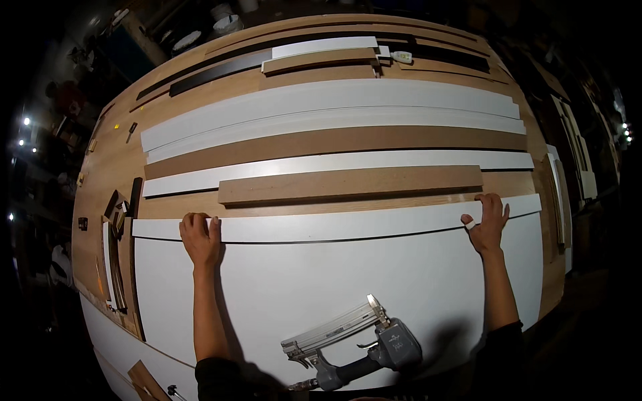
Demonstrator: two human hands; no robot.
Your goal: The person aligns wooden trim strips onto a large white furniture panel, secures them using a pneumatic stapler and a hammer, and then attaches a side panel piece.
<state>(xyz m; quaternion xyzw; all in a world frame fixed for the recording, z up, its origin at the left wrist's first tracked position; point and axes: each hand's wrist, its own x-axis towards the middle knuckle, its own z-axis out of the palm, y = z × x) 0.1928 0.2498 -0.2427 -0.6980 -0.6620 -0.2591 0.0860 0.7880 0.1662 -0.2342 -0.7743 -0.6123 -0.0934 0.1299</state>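
A long white strip of board point(334, 224) lies along the far edge of a large white panel point(348, 274), with a thin dark line between them. My left hand point(200, 238) grips the strip near its left end, fingers bent over the far edge and thumb on top. Toward the right end, my right hand point(488, 224) holds it too, fingers reaching over the far edge, thumb apart and a pale band around it. Between my forearms, a grey and silver nail gun point(364, 354) rests on the panel, untouched.
Beyond the strip lie a brown board point(354, 185), several white boards point(334, 100) and dark strips point(221, 73) on the wooden table point(110, 167). Offcuts point(114, 254) are piled left of the panel. More boards point(558, 194) stand past the table's right edge.
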